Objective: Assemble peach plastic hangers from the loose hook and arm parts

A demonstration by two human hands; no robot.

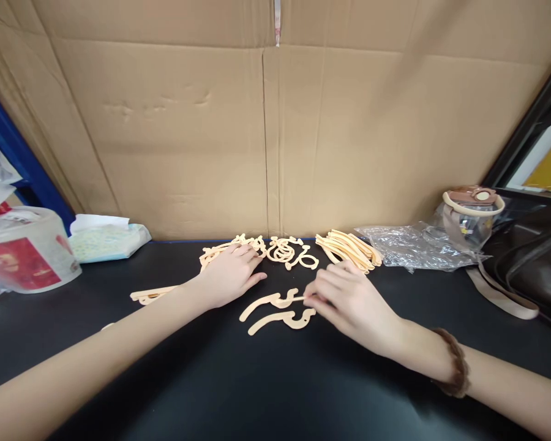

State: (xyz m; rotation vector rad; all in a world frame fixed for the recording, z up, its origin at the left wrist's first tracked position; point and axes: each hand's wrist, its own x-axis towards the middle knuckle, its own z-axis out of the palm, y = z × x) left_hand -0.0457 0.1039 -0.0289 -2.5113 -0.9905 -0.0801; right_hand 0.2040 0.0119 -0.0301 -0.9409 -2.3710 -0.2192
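Observation:
My left hand (232, 274) lies over a pile of beige plastic pieces (252, 242), fingers stretched forward and thumb held apart. Its fingertips touch the pile. My right hand (346, 300) pinches a thin beige plastic piece (298, 299), most of it hidden by the fingers. Just left of those fingers, two curved beige pieces with hooked ends, like folding-hanger arms, lie side by side: a farther curved arm (261, 301) and a nearer curved arm (270, 318). The held piece reaches over the hooked end of the farther one.
Beige rings and hooks (282, 250) lie behind, beside a stack of long beige strips (349, 248). More beige pieces (153, 294) lie under my left forearm. Tissues (110, 237) and a wrapped roll (27, 251) stand left; a clear plastic bag (395, 248), bottle (472, 214) and dark bag (528, 257) right.

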